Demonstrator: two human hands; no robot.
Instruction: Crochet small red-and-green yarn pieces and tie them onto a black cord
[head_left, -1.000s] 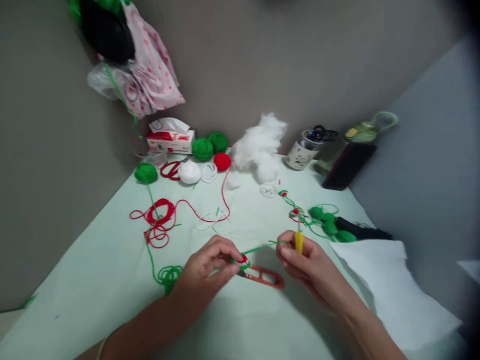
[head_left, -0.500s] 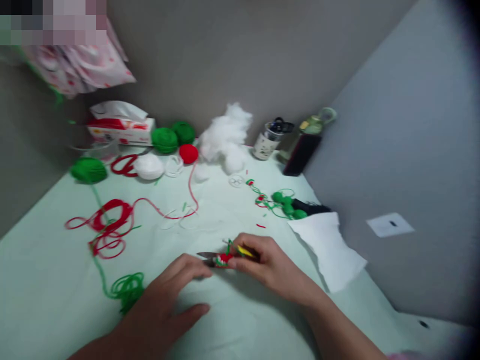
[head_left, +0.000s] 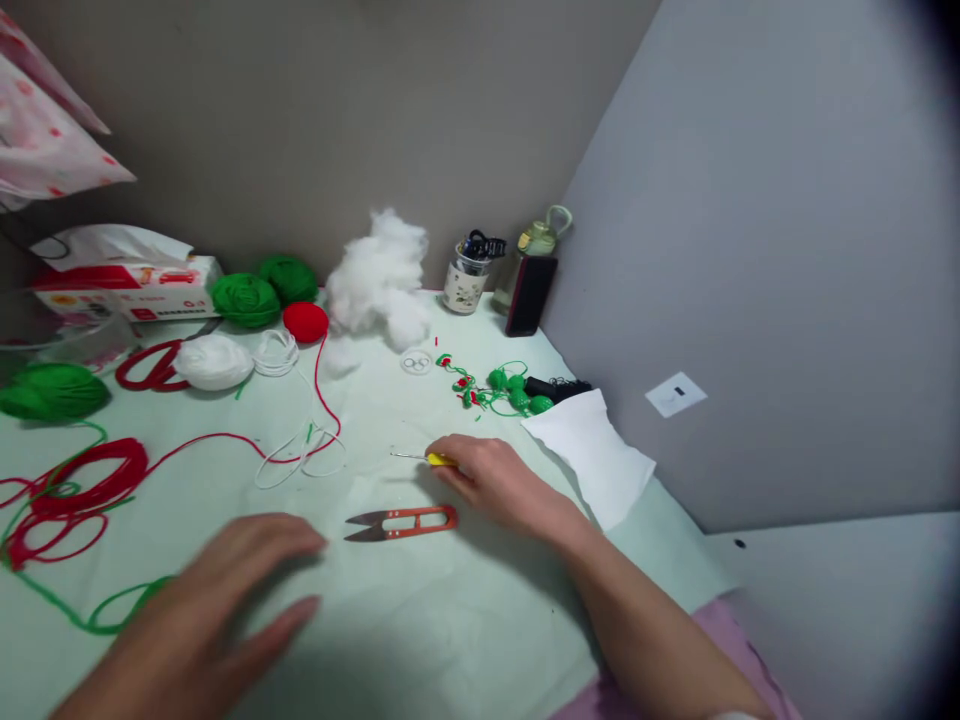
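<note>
In the head view, my right hand (head_left: 495,480) is closed around the yellow handle of a crochet hook (head_left: 409,456), whose thin metal shaft points left just above the cloth. My left hand (head_left: 232,590) hovers at the lower left with fingers and thumb apart, holding nothing. Between the hands, orange-handled thread snips (head_left: 401,522) lie on the cloth, blades to the left. Beyond my right hand are small red and green crocheted pieces (head_left: 463,384) with loose yarn tails, beside several green crocheted balls (head_left: 517,392).
Along the wall stand a tissue box (head_left: 165,285), green yarn balls (head_left: 246,300), white stuffing (head_left: 382,280), a pen cup (head_left: 465,285) and a phone (head_left: 532,295) against a bottle. Red yarn (head_left: 112,480) sprawls at left. White paper (head_left: 592,455) lies at right.
The red and green crocheted piece has left my right hand, and another such piece shows beside the others. My right hand keeps the hook. The snips are now uncovered; the view has swung right.
</note>
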